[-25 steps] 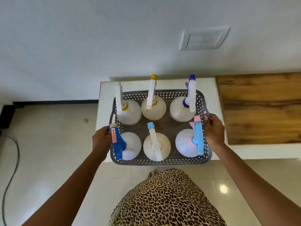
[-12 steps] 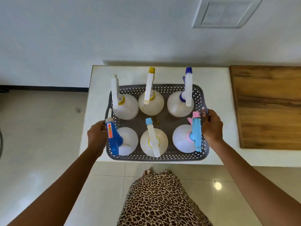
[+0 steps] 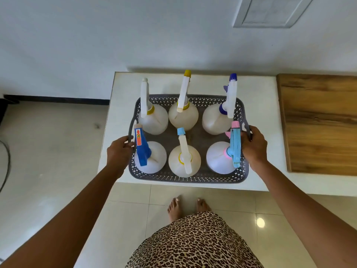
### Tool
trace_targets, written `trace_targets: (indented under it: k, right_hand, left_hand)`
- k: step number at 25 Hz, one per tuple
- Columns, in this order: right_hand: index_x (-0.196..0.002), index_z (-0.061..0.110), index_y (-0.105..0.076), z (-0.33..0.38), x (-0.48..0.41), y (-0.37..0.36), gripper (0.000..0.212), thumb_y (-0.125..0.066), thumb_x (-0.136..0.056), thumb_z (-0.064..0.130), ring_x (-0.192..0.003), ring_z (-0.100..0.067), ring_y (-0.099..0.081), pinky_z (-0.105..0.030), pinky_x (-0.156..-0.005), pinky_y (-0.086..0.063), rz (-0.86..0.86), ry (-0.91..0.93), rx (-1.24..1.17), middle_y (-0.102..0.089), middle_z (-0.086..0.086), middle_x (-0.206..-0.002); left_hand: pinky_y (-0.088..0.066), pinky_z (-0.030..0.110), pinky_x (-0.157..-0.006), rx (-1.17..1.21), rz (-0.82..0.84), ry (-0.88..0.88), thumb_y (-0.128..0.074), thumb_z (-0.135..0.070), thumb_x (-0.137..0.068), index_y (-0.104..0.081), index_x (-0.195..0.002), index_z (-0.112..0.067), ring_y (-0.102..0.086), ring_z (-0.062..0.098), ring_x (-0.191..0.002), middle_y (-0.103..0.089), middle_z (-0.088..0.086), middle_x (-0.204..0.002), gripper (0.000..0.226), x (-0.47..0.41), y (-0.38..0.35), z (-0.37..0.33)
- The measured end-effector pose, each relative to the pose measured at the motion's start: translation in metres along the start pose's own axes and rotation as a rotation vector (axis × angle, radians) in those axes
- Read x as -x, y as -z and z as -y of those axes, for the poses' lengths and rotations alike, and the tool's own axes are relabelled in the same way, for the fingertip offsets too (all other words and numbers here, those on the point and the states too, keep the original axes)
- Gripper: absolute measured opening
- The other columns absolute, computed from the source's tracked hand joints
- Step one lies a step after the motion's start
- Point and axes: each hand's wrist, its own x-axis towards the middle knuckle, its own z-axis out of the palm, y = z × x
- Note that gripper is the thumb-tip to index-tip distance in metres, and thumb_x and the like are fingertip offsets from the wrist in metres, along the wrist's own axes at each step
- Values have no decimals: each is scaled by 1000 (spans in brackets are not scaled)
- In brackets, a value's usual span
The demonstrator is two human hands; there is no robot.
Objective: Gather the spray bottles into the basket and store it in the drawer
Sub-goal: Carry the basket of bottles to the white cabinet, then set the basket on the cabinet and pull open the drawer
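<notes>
Both arms reach forward, left hand (image 3: pixel 118 151) and right hand (image 3: pixel 254 147) each curled closed, palms facing inward

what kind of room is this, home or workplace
Most likely a home, perhaps a utility or living area. The person stands barefoot on glossy floor tiles, at a low white table beside a wood-topped surface, holding a basket of household spray bottles.

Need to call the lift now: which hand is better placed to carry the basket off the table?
Neither alone: the left hand and right hand each grip a side handle of the basket, which holds six bottles. Probably lift with both.
</notes>
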Motion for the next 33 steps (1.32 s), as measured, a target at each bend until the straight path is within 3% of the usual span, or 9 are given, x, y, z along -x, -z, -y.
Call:
trace_targets:
  k: [2, 6, 11, 14, 17, 21, 24, 28, 33]
  right_hand:
    - [-120, 5, -52, -3, 4, 2, 28, -53, -94, 17, -102, -33, -63, -47, -92, -52, -8, 0, -16, -64, -18, -115]
    - [-122, 8, -51, -12, 17, 8, 33, -59, -90, 14, -105, -32, -63, -44, -92, -52, -33, -1, -45, -63, -16, -120]
    - [-123, 5, -50, -29, 62, 12, 35, -55, -89, 1, -110, -29, -60, -28, -87, -46, -167, 49, -121, -62, -17, -120]
    - [-116, 5, -55, -45, 104, 2, 29, -53, -88, 0, -113, -27, -56, -29, -89, -43, -314, 68, -106, -61, -18, -118]
    - [-107, 5, -59, -70, 154, -26, 23, -54, -86, -1, -104, -27, -57, -36, -88, -46, -404, -39, -259, -62, -19, -114]
    - [-106, 8, -59, -104, 200, -75, 19, -61, -89, 15, -89, -21, -60, -30, -70, -55, -168, -449, -681, -63, -9, -96]
    - [-120, 1, -52, -131, 205, -112, 43, -54, -92, 34, -106, -29, -56, -38, -86, -48, 87, -690, -977, -58, -15, -113]
    - [-133, -5, -39, -178, 174, -172, 72, -47, -90, 52, -127, -34, -45, -43, -106, -36, 140, -787, -1262, -46, -23, -137]
    - [-137, -8, -28, -240, 110, -245, 103, -50, -76, 71, -135, -33, -35, -43, -115, -26, 136, -756, -1513, -35, -22, -145]
  left_hand:
    - [-49, 35, -79, -4, -22, -5, -43, -5, -91, -54, -123, -7, -60, 32, -102, -63, 17, -118, 33, 7, 2, 9]
    - [-48, 44, -91, 40, -77, -56, -42, -5, -91, -58, -118, -9, -60, 32, -104, -65, 16, -117, 32, 23, 2, 28]
    - [-47, 32, -85, 124, -146, -97, -41, 1, -88, -61, -112, -9, -61, 26, -98, -66, 8, -108, 33, 49, -1, 62]
    - [-50, 29, -76, 320, -126, -52, -46, -2, -88, -63, -106, -5, -63, 21, -88, -67, 8, -96, 25, 76, -8, 88]
    - [-52, 30, -78, 662, 30, 138, -50, -12, -91, -63, -96, 0, -65, 24, -82, -66, 10, -87, 19, 106, -17, 121]
    - [-48, 36, -86, 988, 285, 426, -37, -36, -96, -58, -89, -7, -62, 24, -87, -63, 11, -91, 37, 119, -37, 165]
    - [-43, 39, -94, 1082, 351, 526, -31, -47, -95, -55, -102, -3, -59, 30, -100, -61, 13, -98, 51, 110, -64, 193]
    - [-40, 41, -99, 1132, 355, 539, -25, -57, -92, -52, -112, -1, -53, 33, -109, -57, 18, -116, 65, 70, -127, 235]
    - [-25, 43, -114, 1343, 376, 543, -25, -70, -83, -34, -134, 2, -32, 35, -135, -36, 19, -145, 89, 0, -214, 283]
